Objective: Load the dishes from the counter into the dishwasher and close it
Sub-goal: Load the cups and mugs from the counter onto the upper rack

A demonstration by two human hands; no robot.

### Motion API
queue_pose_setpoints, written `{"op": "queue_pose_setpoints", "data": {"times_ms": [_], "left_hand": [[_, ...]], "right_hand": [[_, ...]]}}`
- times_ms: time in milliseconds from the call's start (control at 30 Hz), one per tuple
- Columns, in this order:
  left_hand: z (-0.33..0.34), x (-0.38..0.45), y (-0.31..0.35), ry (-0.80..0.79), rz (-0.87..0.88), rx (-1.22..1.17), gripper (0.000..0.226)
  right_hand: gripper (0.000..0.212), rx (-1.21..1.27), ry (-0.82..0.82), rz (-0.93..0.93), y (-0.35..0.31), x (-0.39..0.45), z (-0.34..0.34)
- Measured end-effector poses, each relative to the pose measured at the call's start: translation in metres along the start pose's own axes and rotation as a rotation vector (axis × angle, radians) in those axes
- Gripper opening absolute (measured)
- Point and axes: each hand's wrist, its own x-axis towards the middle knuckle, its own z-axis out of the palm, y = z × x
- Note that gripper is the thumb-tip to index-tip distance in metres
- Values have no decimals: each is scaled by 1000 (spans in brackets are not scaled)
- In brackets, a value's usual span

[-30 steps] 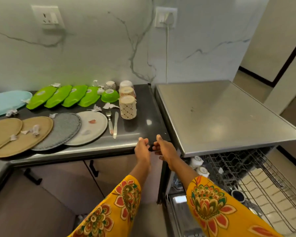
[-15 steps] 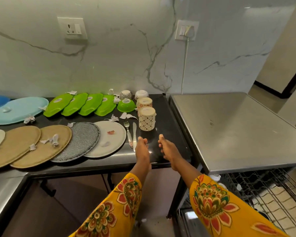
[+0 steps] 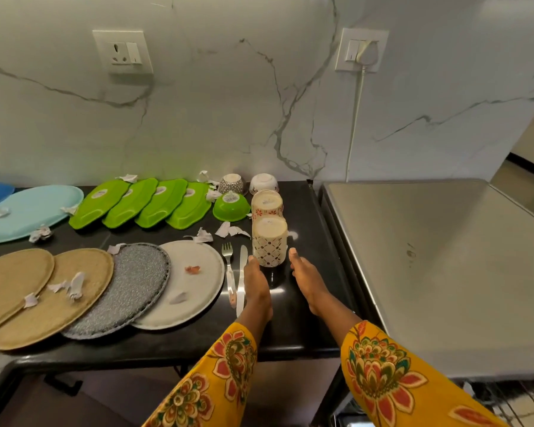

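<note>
Right, both your hands were open, flanking the nearest patterned cup [image 3: 269, 241]: left hand [image 3: 256, 288] just beside its left wall, right hand [image 3: 305, 278] slightly off its right. Cup stood inverted on the surface [image 3: 309, 318], axis vertical. Contact possibly made on the left; hard to tell.

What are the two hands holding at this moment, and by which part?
Nothing is held yet. The left hand and right hand reach open on either side of the near patterned cup, not gripping it.
</note>
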Motion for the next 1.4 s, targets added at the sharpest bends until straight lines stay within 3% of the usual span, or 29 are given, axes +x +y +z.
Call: {"op": "queue_pose_setpoints", "data": {"times_ms": [267, 400, 833, 967, 1133, 1400], "left_hand": [[23, 38, 15, 75, 86, -70, 40], [29, 49, 16, 94, 75, -85, 48], [32, 35, 18, 98, 168, -30, 38], [29, 21, 9, 54, 174, -4, 37], [27, -14, 1, -41, 189, -1, 40], [6, -77, -18, -185, 134, 30, 45]], "right_hand": [[53, 149, -59, -55, -11, 55, 5], [61, 199, -81, -55, -10, 72, 11], [56, 251, -113, -56, -9, 69, 10], [60, 259, -81, -41, -7, 51, 5], [39, 332, -33, -60, -8, 16, -10], [47, 298, 129, -36, 15, -65, -19]]}}
